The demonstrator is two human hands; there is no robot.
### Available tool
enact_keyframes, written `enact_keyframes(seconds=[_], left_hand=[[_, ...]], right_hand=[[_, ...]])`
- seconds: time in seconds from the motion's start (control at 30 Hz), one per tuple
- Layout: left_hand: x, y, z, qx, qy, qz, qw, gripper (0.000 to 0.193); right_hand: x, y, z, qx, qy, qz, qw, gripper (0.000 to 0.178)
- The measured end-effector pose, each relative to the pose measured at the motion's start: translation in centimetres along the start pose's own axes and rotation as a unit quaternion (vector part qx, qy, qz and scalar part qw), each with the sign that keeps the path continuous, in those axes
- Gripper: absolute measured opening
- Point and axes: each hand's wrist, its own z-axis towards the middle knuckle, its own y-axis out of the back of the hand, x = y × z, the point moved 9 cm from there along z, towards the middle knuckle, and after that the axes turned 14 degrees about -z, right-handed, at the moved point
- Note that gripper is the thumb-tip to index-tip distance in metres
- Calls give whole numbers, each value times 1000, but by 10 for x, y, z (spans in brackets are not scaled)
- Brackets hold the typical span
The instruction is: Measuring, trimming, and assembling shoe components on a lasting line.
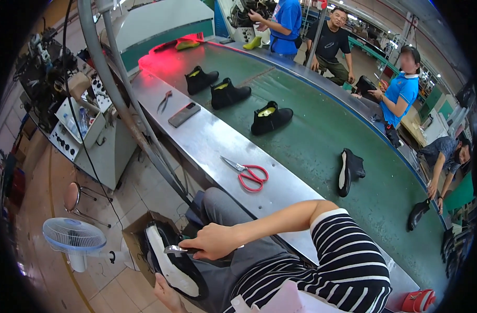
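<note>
A black ankle boot lies tilted across my lap, its white sole (168,261) turned up toward me. My left hand (168,293) grips the edge of the boot near its lower end. Closed round a dark handle, my right hand (216,241) holds a tool with a rounded, shiny metal head (174,249). That head is over the sole; whether it touches is not clear. Red-handled scissors (253,178) lie on the metal ledge beyond my right forearm. Farther along the ledge are a phone (184,115) and pliers (165,101).
A green conveyor belt (301,151) carries several black boots, one lying on its side (350,172). A cardboard box (136,229) stands beneath the held boot, beside a fan (74,236). Metal poles (126,112) rise at left. Several people are across the belt. A red container (419,301) sits lower right.
</note>
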Motion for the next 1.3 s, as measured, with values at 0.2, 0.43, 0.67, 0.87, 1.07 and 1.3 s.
enact_keyframes(seconds=[0.2,0.43,0.67,0.87,1.07,1.3], left_hand=[[-21,-30,-9,36,-20,121,992,49],[-50,-57,-22,19,-155,251,955,36],[-33,-61,-25,25,-125,322,938,30],[-16,-57,-18,99,-4,103,990,36],[57,-76,-14,8,320,-494,808,59],[73,-82,10,41,373,-466,801,42]], right_hand=[[29,3,26,92,149,-148,973,60],[52,-39,64,281,224,-274,892,47],[32,-78,61,460,153,-271,831,46],[30,-26,34,258,169,-86,947,54],[35,-27,33,186,226,-74,953,54],[31,-26,15,154,189,-75,967,56]])
